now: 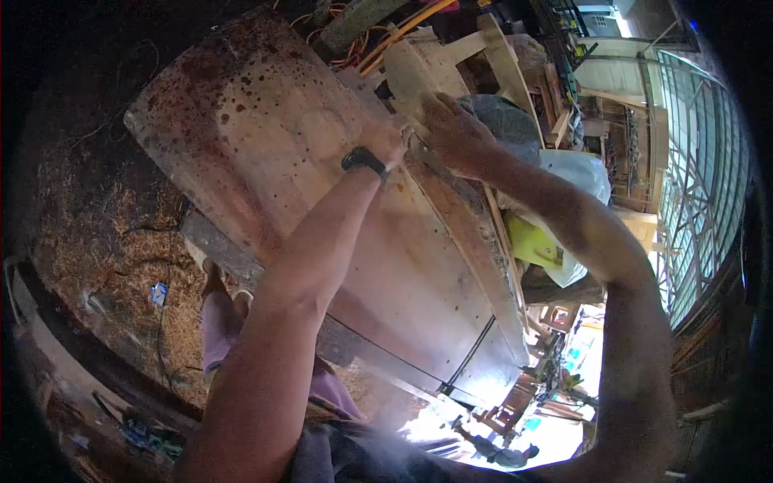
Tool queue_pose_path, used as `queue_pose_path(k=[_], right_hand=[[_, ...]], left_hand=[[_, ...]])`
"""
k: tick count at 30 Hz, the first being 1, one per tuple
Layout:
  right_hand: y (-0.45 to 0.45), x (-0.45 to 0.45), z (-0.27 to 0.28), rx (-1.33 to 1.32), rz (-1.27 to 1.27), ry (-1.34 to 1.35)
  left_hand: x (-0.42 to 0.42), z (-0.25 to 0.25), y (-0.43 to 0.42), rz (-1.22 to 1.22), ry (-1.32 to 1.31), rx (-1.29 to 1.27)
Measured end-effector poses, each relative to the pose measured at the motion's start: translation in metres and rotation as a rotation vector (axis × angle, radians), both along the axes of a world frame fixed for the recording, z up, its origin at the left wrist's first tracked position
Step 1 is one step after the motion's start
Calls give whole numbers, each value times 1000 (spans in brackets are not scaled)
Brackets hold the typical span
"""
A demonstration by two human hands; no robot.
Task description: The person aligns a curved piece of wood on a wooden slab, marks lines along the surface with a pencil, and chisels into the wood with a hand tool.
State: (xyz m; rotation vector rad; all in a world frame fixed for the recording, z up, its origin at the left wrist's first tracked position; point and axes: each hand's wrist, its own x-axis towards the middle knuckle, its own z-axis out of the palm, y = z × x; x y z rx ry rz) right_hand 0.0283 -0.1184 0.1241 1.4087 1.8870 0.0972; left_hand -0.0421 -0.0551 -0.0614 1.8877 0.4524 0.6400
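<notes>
Two bare hands, close together at the long edge of a broad wooden slab [338, 201], right of middle in the head view. Left hand [388, 143], with a dark watch [365, 159] at the wrist, palm down near the slab's edge, fingers curled in toward the palm; impossible to tell whether closed on a small tool or just on the wood. Right hand [457, 133] just beyond, bent over at the wrist, fingers close together in a narrow shape and pointing back toward the left; contents hidden, so whether empty or gripping, impossible to say. As a judgement, close two-handed work at the edge, perhaps steadying or pressing there. For any next move, a firm, even hold by the left and clear sight of the contact point wanted, with fingertips kept well clear of each other. Slab lying slantwise from upper left to lower right, reddish and heavily dark-spotted at the upper-left end, paler and smoother toward the lower right, with a dark line [469, 352] across near that end. Beside the edge, a rough wooden strip [463, 217], running down from near the hands. Past the right hand, a dark rounded object [509, 122], pale plastic [576, 173] and a yellow-green item [531, 244]. Down at the left, wood shavings [133, 258] over the ground and a small blue-and-white packet [159, 294]. Well apart, near the bottom in bright light, another person [503, 455].
</notes>
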Motion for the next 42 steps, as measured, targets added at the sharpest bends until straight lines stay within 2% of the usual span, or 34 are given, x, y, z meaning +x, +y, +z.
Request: queue_pose_path(k=[1,4,7,10,12,14,16,18,19,20,22,25,28,31,32,34,35,38,40,42], right_hand=[[5,-2,-3,24,79,-41],[38,-6,-13,-285,-105,-161],[51,-3,-20,-416,-234,-82],[73,-16,-8,-363,-650,-69],[33,48,-43,-359,-1249,566],[24,66,-55,-261,-1621,861],[50,43,-36,-110,-1765,768],[62,9,-7,49,-1930,656],[63,0,4,56,-1687,536],[65,-9,14,79,-1450,381],[62,-14,33,-30,-331,-31],[63,-4,18,-216,-225,-62],[70,3,-9,-394,-118,-80],[81,5,-12,-596,-843,-23],[76,8,-16,-575,-1038,29],[61,16,-21,-495,-1313,197],[55,19,-22,-457,-1351,254],[53,17,-11,-329,-1280,292],[69,6,2,-269,-1108,160],[92,-16,13,-314,-1042,-7]], left_hand=[[-3,2,0,56,-54,6],[-9,22,16,-243,356,169],[-19,20,18,-121,-59,-225],[-8,12,19,-207,-27,-248],[-9,13,26,-281,-74,-322],[-13,15,31,-353,-118,-333],[-8,13,39,-404,-169,-277],[-1,-1,33,-380,-171,-100],[3,-6,33,-367,-173,-4],[4,-5,37,-405,-154,-16],[3,0,41,-475,-118,-41],[1,-2,33,-350,-167,32],[0,6,43,-479,-66,-48],[14,-17,22,-408,-233,-177],[14,-19,18,-419,-211,-164],[10,-10,31,-443,-170,-122],[10,-8,36,-482,-144,-132],[15,-8,35,-554,-90,-101],[15,-9,34,-535,-95,4],[10,-4,39,-569,-57,-11]])
